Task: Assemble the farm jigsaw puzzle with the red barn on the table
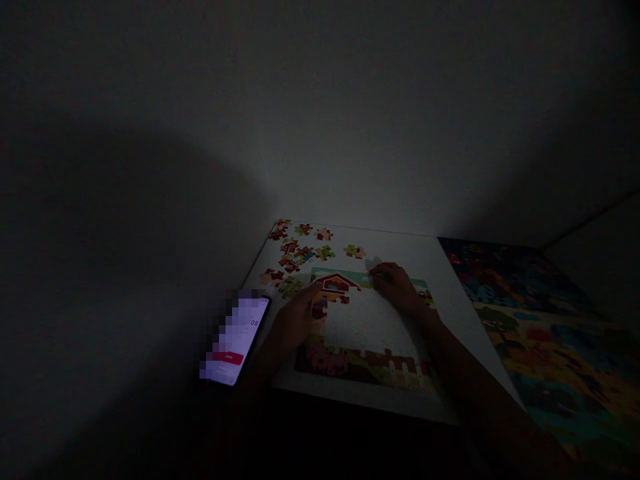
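Note:
A partly assembled jigsaw puzzle (345, 367) lies on a white board, its frame of joined pieces showing a red barn roof, green ground and a white fence around a bare middle. My left hand (294, 321) rests on the puzzle's left edge beside the barn, fingers stretched forward. At the top edge, my right hand (397, 287) has its fingers curled together at the border; whatever is between the fingertips is too dark to make out. A pair of joined pieces (355, 251) lies just above the puzzle, left of my right hand.
Several loose puzzle pieces (303, 255) are scattered over the board's upper left. A lit phone (245, 340) lies left of my left hand. Colourful picture sheets (540, 353) cover the right side. A pale wall (350, 133) rises behind the board (420, 250). The scene is dim.

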`<state>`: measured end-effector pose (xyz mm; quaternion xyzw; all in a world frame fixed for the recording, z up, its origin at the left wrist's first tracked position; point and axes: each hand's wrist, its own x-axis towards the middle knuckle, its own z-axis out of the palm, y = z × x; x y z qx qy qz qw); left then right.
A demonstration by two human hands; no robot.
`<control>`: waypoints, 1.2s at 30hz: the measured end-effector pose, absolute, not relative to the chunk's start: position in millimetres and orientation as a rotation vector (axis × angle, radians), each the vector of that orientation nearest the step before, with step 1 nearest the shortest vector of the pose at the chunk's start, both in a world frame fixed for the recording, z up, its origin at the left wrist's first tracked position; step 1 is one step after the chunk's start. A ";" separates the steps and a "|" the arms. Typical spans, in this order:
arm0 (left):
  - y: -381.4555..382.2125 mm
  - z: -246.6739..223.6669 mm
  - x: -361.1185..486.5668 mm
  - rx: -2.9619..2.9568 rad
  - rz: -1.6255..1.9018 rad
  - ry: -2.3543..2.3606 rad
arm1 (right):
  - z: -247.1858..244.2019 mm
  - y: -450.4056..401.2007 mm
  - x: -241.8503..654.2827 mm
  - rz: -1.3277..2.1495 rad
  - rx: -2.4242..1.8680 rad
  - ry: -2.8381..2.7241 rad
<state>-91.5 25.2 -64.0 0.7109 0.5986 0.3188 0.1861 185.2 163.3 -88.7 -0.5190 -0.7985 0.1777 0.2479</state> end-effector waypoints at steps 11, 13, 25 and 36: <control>-19.9 -94.4 -90.8 2.242 0.984 1.825 | -91.8 167.6 190.0 0.557 -1.324 -2.146; -18.7 -95.9 -90.2 2.294 0.996 1.827 | -89.1 168.2 190.6 0.589 -1.341 -2.127; -18.0 -102.0 -91.3 2.409 0.994 1.903 | -63.9 202.4 163.7 0.607 -1.481 -2.192; -20.0 -113.8 -102.3 2.567 0.852 1.880 | -57.9 253.3 46.0 0.451 -1.309 -2.447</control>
